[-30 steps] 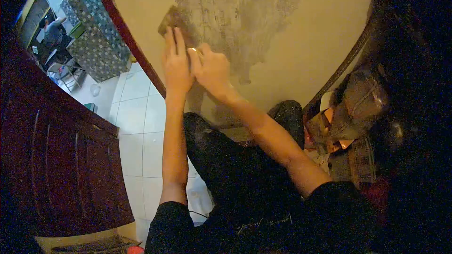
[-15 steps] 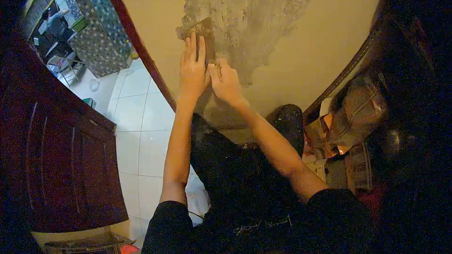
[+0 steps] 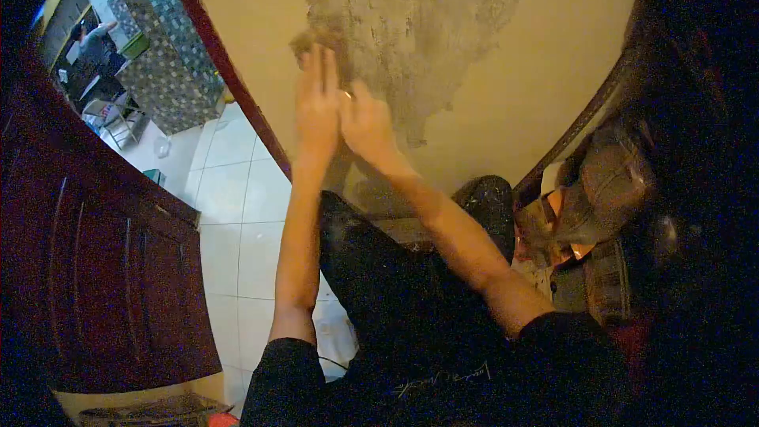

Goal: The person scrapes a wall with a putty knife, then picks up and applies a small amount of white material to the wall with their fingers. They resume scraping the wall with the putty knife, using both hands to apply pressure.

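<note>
Cream wall (image 3: 569, 47), smooth, carries a rough grey patch (image 3: 427, 24) with streaky texture and ragged edges. Flat brownish tool (image 3: 307, 41), motion-blurred, sits at the patch's left edge. Your left hand (image 3: 318, 107) lies along it, fingers straight, not wrapped; your right hand (image 3: 368, 126) is just beside, grip clenched on the tool's lower end. Dark panelled door (image 3: 118, 269) and glossy floor tiles (image 3: 217, 198) left, jumbled bag-like items (image 3: 613, 178) right. Your dark-clad legs (image 3: 379, 253) block the wall's base.
</note>
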Motion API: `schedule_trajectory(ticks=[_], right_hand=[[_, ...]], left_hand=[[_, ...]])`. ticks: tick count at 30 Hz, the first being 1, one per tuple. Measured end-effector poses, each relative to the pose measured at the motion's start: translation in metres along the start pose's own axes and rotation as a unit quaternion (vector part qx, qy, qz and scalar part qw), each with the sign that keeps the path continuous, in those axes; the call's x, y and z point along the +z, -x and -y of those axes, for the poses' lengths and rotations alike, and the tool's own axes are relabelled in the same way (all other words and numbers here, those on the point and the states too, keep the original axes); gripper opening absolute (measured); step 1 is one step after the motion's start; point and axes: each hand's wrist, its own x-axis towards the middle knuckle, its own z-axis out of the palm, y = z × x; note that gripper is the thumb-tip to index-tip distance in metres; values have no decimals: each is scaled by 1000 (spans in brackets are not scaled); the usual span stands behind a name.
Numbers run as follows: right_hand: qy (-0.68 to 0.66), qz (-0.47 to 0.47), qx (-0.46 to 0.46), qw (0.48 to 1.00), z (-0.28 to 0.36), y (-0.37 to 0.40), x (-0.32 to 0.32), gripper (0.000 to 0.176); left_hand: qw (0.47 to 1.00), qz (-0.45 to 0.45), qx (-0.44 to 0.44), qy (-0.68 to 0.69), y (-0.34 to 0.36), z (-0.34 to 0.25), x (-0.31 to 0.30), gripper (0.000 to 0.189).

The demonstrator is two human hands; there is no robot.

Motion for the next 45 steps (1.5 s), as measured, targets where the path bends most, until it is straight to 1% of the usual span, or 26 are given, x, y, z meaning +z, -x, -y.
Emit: schedule_trajectory(ticks=[3,4,8,10,11,13,14,15,16,17,18,19,20,22,23,25,29,31,32,34,35,37,38,41,43,45], right_hand=[[-14,23,5,1000,39,-24,-10,23],[-37,29,5,999,47,-28,-12,22],[-30,26,-15,999,0,-1,-2,20],[-6,-46,-48,998,-14,21,-4,19],[-6,-45,-50,998,-16,26,-9,19],[-36,46,42,997,-21,34,-20,20],[-37,45,41,997,-23,38,-24,20],[-31,56,44,997,-25,43,-29,20],[-26,67,47,996,-26,47,-34,21],[-26,70,49,996,-28,51,-38,21],[-49,80,41,995,-29,54,-42,20],[-72,90,35,993,-30,55,-45,20],[-72,93,36,992,-29,56,-46,20],[-58,86,-1,995,-28,56,-49,19],[-57,88,-2,995,-27,54,-50,19],[-38,67,-20,997,-22,46,-52,17],[-41,64,-4,997,-12,32,-53,17],[-32,43,-2,999,-15,21,-41,17],[-31,42,-4,999,-12,14,-35,17],[-38,29,-29,998,-6,-1,-22,18],[-38,27,-30,998,-2,-10,-16,18],[-16,32,-75,997,6,-21,-8,18],[-18,34,-69,997,9,-16,-8,18],[-40,23,-80,996,11,-7,-13,16],[-23,35,-10,999,-1,10,-19,14],[-39,28,3,999,-1,21,-25,14]], left_hand=[[999,-14,-21,26,-25,13,-27,66],[1000,13,-4,19,-26,14,-35,70],[997,48,15,55,-8,2,-31,69],[995,68,1,78,9,-9,-24,68],[995,67,0,77,15,-11,-21,68],[997,40,1,70,25,-13,-14,64],[997,39,2,69,30,-14,-10,64],[980,-4,-125,153,37,-16,-6,59],[939,-47,-249,232,43,-18,-2,55],[939,-45,-252,231,49,-18,7,55],[868,-43,-374,323,53,-19,17,52],[774,-40,-485,405,54,-18,23,50],[773,-40,-488,404,57,-16,28,50],[565,51,-554,609,57,-13,34,48],[564,50,-554,610,55,-14,37,48],[563,-11,-462,685,47,-20,38,35],[539,-8,-459,706,20,-24,24,24],[542,-62,-422,724,5,-25,22,20],[542,-63,-420,725,2,-16,29,20],[736,-111,-338,576,1,9,43,23],[736,-111,-336,576,-10,10,35,23],[541,-152,-372,739,-26,16,23,26],[563,-152,-361,728,-25,21,23,25],[568,-100,-404,710,-14,12,15,25],[574,-85,-416,700,-3,2,23,25],[579,-64,-433,688,3,-11,24,25]])
